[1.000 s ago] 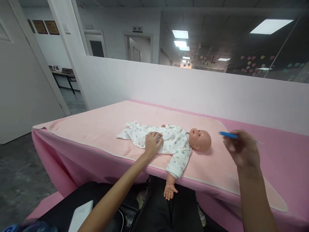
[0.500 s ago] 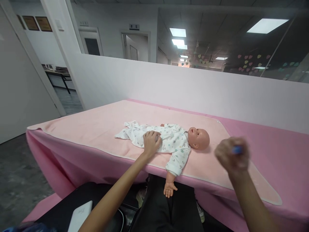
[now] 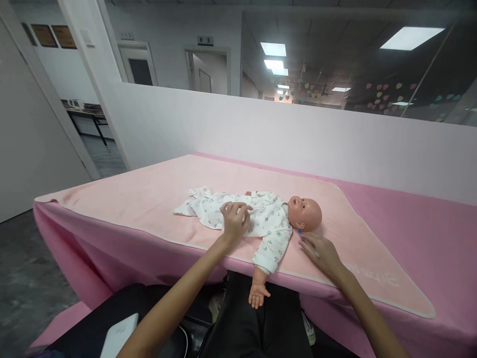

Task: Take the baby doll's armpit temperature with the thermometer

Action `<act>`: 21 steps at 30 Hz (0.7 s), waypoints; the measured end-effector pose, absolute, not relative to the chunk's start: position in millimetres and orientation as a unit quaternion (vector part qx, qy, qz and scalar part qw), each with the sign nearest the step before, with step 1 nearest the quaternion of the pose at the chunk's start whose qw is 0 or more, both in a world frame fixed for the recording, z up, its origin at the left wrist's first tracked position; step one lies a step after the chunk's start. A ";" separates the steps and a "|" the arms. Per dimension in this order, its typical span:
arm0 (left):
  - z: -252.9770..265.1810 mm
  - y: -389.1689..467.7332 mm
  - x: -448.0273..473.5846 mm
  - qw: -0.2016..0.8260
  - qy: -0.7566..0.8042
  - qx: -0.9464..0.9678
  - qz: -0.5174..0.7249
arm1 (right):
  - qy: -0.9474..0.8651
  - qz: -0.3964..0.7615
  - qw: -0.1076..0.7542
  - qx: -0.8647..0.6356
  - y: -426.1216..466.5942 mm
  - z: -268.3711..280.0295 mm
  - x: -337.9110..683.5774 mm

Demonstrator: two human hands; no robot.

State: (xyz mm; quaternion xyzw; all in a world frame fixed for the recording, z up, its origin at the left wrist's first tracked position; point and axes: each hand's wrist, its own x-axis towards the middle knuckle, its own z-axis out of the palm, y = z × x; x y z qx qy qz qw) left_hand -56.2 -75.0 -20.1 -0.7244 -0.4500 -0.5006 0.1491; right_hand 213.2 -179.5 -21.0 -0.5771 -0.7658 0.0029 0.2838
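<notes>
1. Head view: the baby doll (image 3: 261, 219) lay on its back on the pink towel (image 3: 149, 194), near the front edge of the surface (image 3: 428, 233), head toward the right edge.
2. The left hand (image 3: 234, 221) rested flat on the doll's torso over the printed romper (image 3: 208, 211), fingers spread and loose, gripping nothing.
3. The right hand (image 3: 320, 251) lay on the towel just below the doll's head, pinching a thin blue-tipped stick (image 3: 302, 235) whose tip sat close to the doll's ear; the grip was closed on that stick.
4. One doll arm (image 3: 261, 288) hung past the front edge.
5. Risk, as a judgement: the overhanging arm and the closeness to the front edge could let the doll slide off if the left hand lifted. A slip of the right hand could push the tip too far into the ear.
</notes>
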 end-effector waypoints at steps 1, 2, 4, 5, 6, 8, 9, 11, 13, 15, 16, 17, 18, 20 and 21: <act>-18.9 -76.5 -48.3 0.152 -0.418 -0.755 -0.483 | -0.768 0.004 0.275 -0.579 -179.3 -25.6 214.2; -16.8 -77.5 -39.2 0.153 -0.383 -0.786 -0.461 | -0.770 0.006 0.266 -0.580 -179.5 -29.9 215.1; -10.5 -77.6 -18.4 0.155 -0.320 -0.840 -0.411 | -0.777 0.014 0.246 -0.579 -181.3 -36.4 216.8; -6.9 -76.3 -7.8 0.159 -0.299 -0.855 -0.394 | -0.781 0.017 0.235 -0.578 -182.7 -38.5 217.9; -3.5 -74.1 2.1 0.162 -0.290 -0.862 -0.384 | -0.783 0.020 0.225 -0.580 -184.4 -39.8 219.1; 0.7 -67.7 17.8 0.153 -0.313 -0.851 -0.394 | -0.780 0.024 0.210 -0.589 -187.7 -40.0 222.0; 1.1 -64.0 23.0 0.144 -0.335 -0.840 -0.402 | -0.778 0.026 0.204 -0.594 -189.2 -39.2 223.7; -1.4 -57.9 28.0 0.129 -0.376 -0.820 -0.411 | -0.777 0.037 0.192 -0.598 -191.6 -36.8 227.4; -6.4 -55.2 27.7 0.122 -0.398 -0.810 -0.413 | -0.784 0.058 0.183 -0.590 -193.9 -34.4 231.2; -10.9 -56.6 25.3 0.114 -0.398 -0.810 -0.415 | -0.786 0.084 0.183 -0.584 -196.7 -32.5 233.4; -12.5 -58.3 24.1 0.110 -0.394 -0.811 -0.418 | -0.781 0.094 0.194 -0.586 -198.2 -31.4 233.0; -13.5 -60.2 23.2 0.105 -0.390 -0.812 -0.421 | -0.770 0.102 0.213 -0.592 -199.4 -29.9 231.1; -14.0 -62.2 22.7 0.100 -0.385 -0.812 -0.426 | -0.756 0.105 0.242 -0.599 -199.9 -27.5 227.4; -14.0 -65.1 22.3 0.094 -0.376 -0.813 -0.435 | -0.730 0.087 0.316 -0.600 -196.5 -19.3 213.8; -13.9 -65.7 22.4 0.092 -0.372 -0.813 -0.439 | -0.722 0.070 0.353 -0.591 -191.6 -13.7 204.0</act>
